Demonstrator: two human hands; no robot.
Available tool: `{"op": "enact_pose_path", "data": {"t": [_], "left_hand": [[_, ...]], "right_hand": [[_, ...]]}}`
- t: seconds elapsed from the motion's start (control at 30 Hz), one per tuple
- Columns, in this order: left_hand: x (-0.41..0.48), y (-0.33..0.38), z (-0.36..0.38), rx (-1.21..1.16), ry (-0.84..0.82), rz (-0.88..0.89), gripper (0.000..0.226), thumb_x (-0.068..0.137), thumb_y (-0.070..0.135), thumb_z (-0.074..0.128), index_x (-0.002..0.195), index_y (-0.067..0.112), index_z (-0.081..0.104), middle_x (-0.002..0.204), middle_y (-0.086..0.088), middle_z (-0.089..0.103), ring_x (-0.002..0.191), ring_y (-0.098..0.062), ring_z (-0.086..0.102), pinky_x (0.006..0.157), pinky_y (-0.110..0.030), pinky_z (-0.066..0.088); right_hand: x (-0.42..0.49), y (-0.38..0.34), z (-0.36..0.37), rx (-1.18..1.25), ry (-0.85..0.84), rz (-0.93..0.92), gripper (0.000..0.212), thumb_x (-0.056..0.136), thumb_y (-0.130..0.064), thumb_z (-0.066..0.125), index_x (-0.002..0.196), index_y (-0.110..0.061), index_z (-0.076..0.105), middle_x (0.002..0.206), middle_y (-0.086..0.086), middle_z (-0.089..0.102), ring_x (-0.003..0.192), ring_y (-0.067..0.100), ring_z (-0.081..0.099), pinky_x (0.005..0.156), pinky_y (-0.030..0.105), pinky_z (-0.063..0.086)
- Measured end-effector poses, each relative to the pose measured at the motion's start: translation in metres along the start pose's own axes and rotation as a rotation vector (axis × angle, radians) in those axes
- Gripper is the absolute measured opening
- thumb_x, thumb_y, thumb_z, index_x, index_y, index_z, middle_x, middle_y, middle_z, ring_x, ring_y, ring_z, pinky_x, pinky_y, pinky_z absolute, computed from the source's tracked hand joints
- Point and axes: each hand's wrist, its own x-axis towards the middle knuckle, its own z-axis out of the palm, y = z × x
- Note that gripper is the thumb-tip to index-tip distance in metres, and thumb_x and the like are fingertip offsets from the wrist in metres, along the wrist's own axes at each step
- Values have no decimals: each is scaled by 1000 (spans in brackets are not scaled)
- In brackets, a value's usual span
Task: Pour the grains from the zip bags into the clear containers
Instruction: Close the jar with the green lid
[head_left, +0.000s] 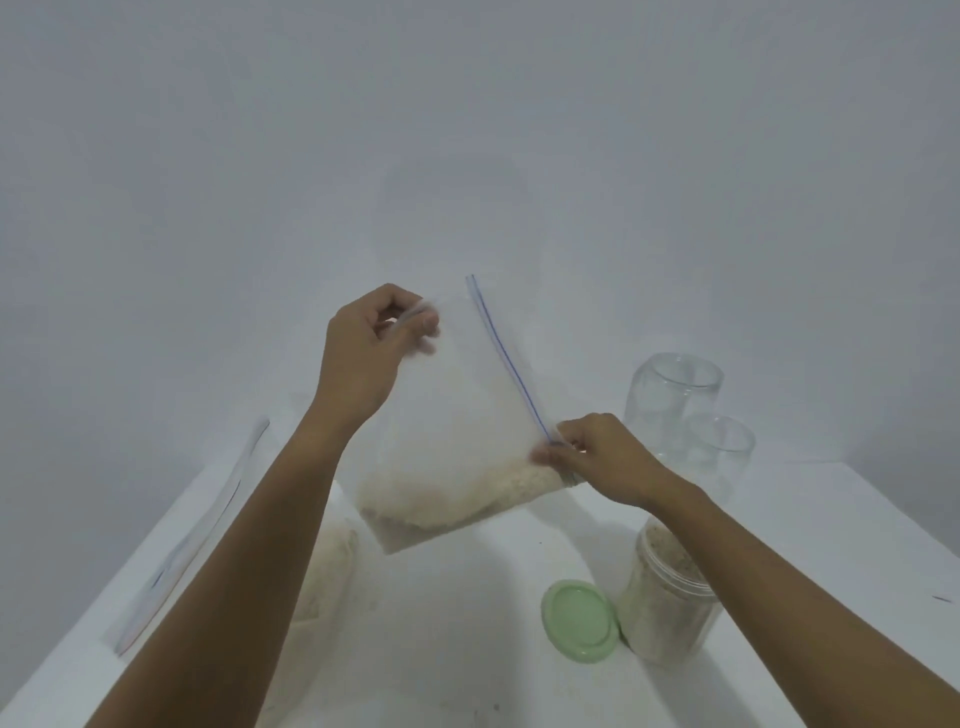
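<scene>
Pinching zip bag (457, 415) edges, both hands (tabletop (467, 649) below).

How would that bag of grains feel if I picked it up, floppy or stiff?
Probably floppy: the thin bag hangs slack between the left hand and right hand. Likely bottom-heavy: the grains pool along its low edge.

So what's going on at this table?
A person holds a zip bag of pale grains above the table, the left hand pinching one corner and the right hand pinching the zip's end. One clear jar already holds grain, a green lid beside it; two empty jars stand behind.
</scene>
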Motion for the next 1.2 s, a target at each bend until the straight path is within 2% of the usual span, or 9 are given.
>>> {"op": "enact_pose_path", "data": {"t": [0.13, 0.3, 0.43, 0.53, 0.67, 0.77, 0.93, 1.07, 1.2], "left_hand": [[-13, -26, -33, 87, 21, -64, 10, 90, 12, 76, 94, 19, 71, 79, 1, 72, 69, -13, 71, 75, -21, 56], [-33, -68, -66, 427, -270, -180, 16, 84, 17, 82, 77, 22, 69, 66, 11, 70, 61, -6, 65, 63, -19, 47], [-49, -110, -83, 678, -481, -307, 22, 84, 33, 81, 70, 27, 66, 66, 19, 69, 66, 0, 66, 93, -43, 45], [-54, -122, -91, 757, -476, -337, 29, 83, 37, 81, 66, 28, 60, 62, 15, 63, 72, -9, 62, 114, -46, 26], [-57, -115, -96, 759, -371, -397, 31, 82, 34, 83, 70, 17, 59, 74, 1, 59, 84, -24, 55, 75, -39, 43], [-61, -110, -97, 804, -288, -415, 27, 78, 34, 86, 80, 21, 62, 87, 3, 61, 89, -23, 59, 70, -36, 41], [-76, -93, -70, 722, -115, -176, 62, 75, 45, 87, 127, 31, 57, 118, 7, 53, 108, -18, 48, 92, -43, 42], [-104, -78, -3, 606, 72, 247, 19, 90, 30, 70, 103, 16, 67, 99, -2, 63, 94, -26, 55, 87, -42, 40], [-158, -82, 82, 383, -222, 156, 6, 91, 28, 65, 91, 21, 66, 86, 9, 60, 80, -13, 55, 79, -44, 50]], "right_hand": [[10, -15, -5, -61, 82, -10, 19, 94, -29, 70, 82, -17, 79, 67, -3, 63, 68, 19, 57, 64, 32, 41], [17, -25, -4, -327, 35, -8, 22, 95, -32, 68, 87, -13, 76, 86, -1, 70, 83, 22, 62, 74, 41, 50], [16, -19, 8, -569, -45, -13, 27, 98, -37, 62, 90, -14, 72, 89, -2, 66, 86, 22, 60, 65, 33, 36], [15, -15, 14, -506, -10, -11, 18, 96, -32, 65, 92, -17, 74, 85, -3, 66, 84, 23, 61, 70, 37, 46], [11, -10, 10, -235, 53, -82, 9, 93, -16, 70, 95, -24, 75, 78, -11, 67, 79, 19, 63, 74, 37, 51], [2, -7, 11, -24, 93, -93, 17, 94, -12, 69, 104, -25, 63, 83, -2, 70, 80, 19, 66, 79, 34, 54], [-28, 10, 1, 100, 125, 34, 42, 95, -31, 69, 131, -42, 51, 114, -9, 68, 103, 8, 65, 89, 24, 49], [-67, 40, -14, 84, 189, 166, 31, 96, -44, 64, 127, -39, 61, 122, -13, 66, 115, 5, 59, 99, 29, 45], [-110, 64, -16, 179, 281, 284, 43, 94, -54, 61, 134, -38, 58, 131, -12, 61, 124, 5, 52, 101, 31, 39]]}}
